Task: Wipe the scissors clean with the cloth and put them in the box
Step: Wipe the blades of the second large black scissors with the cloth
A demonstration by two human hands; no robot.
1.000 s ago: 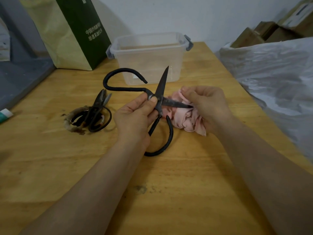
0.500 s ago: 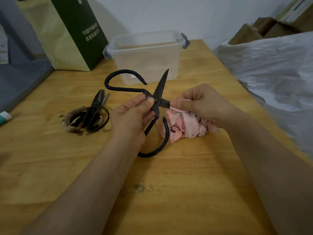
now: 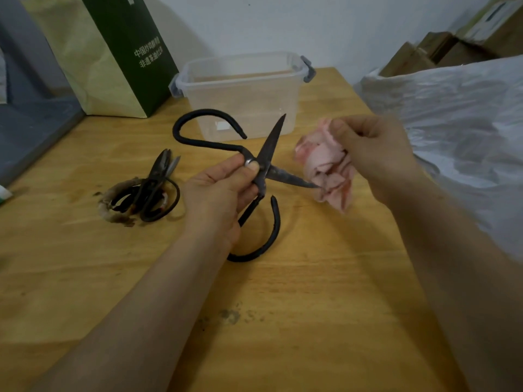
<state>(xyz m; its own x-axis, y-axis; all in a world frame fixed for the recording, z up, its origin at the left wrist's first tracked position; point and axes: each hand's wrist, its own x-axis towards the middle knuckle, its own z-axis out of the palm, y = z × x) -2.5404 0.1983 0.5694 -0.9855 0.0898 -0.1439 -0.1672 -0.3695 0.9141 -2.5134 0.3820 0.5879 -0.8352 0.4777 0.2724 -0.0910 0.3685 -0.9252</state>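
Above table (image 3: 311, 306), in front of box (image 3: 243, 91): we see left hand (image 3: 218, 193) pinching black scissors (image 3: 264, 165) at pivot. Blades spread wide, we judge so each edge is exposed for wiping. Right hand (image 3: 373, 148) clutches bunched cloth (image 3: 325, 165) at lower blade tip. Contact there blurred. Right fingertips buried in cloth, lower handle partly behind left hand.

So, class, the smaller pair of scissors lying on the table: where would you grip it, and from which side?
Probably by the handle loops, coming from above on the near side. The smaller scissors lie flat with the loops towards the person and the blade tips pointing away, so that approach keeps fingers off the edges.
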